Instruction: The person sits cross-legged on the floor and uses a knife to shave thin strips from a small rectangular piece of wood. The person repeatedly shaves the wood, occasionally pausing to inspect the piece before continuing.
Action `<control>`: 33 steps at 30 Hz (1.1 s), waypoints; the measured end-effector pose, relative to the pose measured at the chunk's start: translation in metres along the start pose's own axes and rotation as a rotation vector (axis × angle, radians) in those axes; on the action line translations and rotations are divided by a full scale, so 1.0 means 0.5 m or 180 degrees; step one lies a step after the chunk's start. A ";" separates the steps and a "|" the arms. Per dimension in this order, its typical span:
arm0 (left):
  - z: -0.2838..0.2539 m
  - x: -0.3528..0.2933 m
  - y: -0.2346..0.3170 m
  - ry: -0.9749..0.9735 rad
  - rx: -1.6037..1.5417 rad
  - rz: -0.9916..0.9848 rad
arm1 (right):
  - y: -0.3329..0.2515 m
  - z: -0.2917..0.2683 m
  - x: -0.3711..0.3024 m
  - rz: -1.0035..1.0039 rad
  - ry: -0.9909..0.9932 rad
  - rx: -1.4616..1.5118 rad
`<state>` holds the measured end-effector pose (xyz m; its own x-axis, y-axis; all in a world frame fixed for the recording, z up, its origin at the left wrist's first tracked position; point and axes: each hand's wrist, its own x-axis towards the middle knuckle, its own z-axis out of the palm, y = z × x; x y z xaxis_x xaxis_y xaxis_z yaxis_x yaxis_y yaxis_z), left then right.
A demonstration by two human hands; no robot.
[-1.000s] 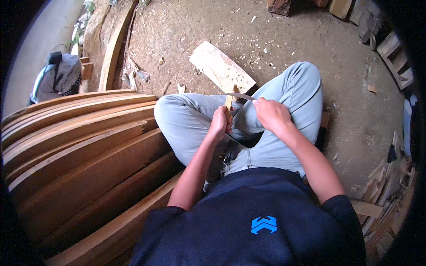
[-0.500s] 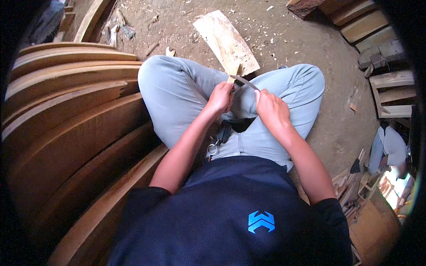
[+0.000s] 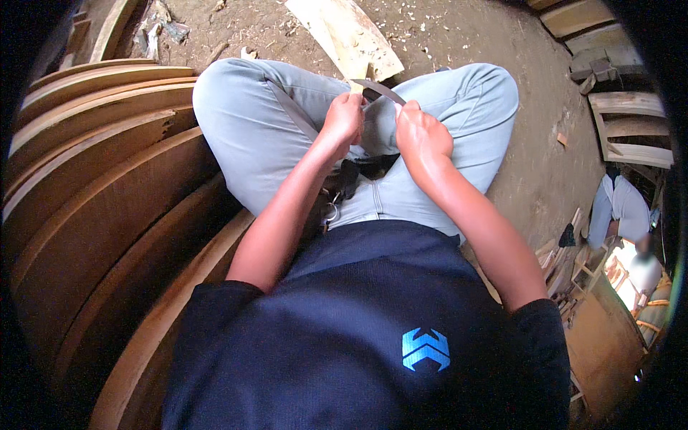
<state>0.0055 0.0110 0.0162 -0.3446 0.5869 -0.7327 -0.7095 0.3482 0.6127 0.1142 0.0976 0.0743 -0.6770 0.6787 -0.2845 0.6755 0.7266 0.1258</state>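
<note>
Over my crossed legs, my left hand (image 3: 344,120) is closed around a pale strip of wood (image 3: 356,88), whose top end sticks out past the fingers. My right hand (image 3: 423,137) grips a knife, its handle hidden in the fist. The dark, curved knife blade (image 3: 384,90) reaches left from that fist, and its tip end meets the wood strip just above my left hand. Just beyond the hands, a light wooden board (image 3: 344,36) lies on the ground, and the strip's top end overlaps its near edge in the view.
Curved wooden planks (image 3: 93,154) stand stacked close along my left side. Wood shavings (image 3: 423,50) litter the dirt floor ahead. Wooden frames (image 3: 634,127) sit at the far right, and another person (image 3: 622,208) is behind them. A key ring (image 3: 331,212) hangs at my waist.
The whole scene has slid upward and slightly left in the picture. Both hands keep their grips, and the blade still meets the wood strip near its top.
</note>
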 end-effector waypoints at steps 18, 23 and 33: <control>0.014 -0.010 0.012 -0.0092 -0.0265 -0.0271 | 0.057 -0.025 0.078 -0.0296 -0.0401 0.0559; 0.028 -0.013 0.017 0.0028 -0.0374 -0.0256 | 0.064 -0.047 0.055 -0.0407 -0.0490 0.0633; 0.044 -0.013 0.036 0.0034 -0.0379 -0.0416 | 0.069 -0.078 0.055 -0.0556 -0.0606 0.0282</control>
<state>0.0087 0.0297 0.0384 -0.2507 0.5344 -0.8072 -0.8162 0.3316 0.4731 0.1074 0.1455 0.1079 -0.7241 0.5054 -0.4693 0.5818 0.8130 -0.0221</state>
